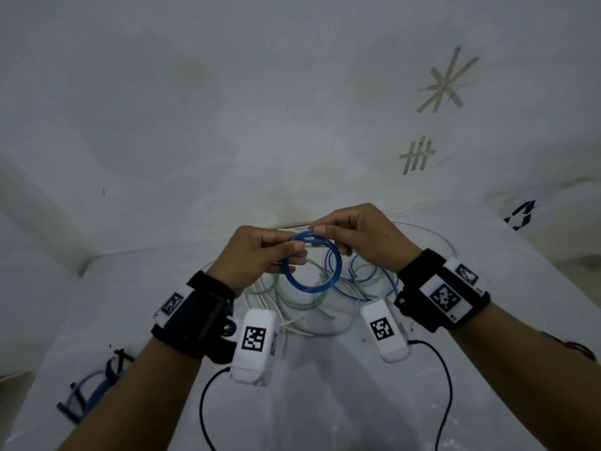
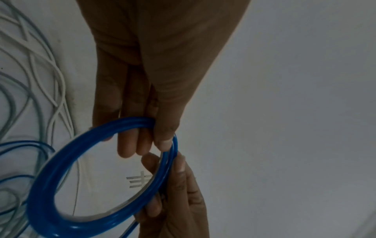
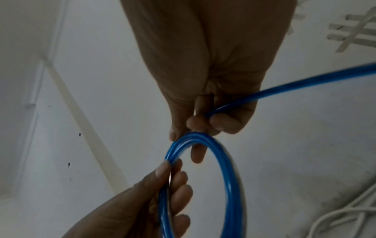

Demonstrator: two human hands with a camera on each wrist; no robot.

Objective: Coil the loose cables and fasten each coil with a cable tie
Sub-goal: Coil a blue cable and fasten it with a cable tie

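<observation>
head: winding step in hand, blue coil (image 1: 312,262) held above the loose cables (image 1: 302,307) on the surface (image 1: 325,402). left wrist: left hand (image 2: 142,96) pinches the coil's top, thumb over fingers. right wrist: right hand (image 3: 203,80) pinches the free strand (image 3: 284,87) at the coil rim; next likely lay another loop, then tie.

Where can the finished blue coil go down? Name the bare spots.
Bare tabletop lies near the person, between the two wrist cameras' black leads, and at the left between the tied blue coil and the left arm. The middle, under both hands, is crowded with loose green, white and blue cables.
</observation>
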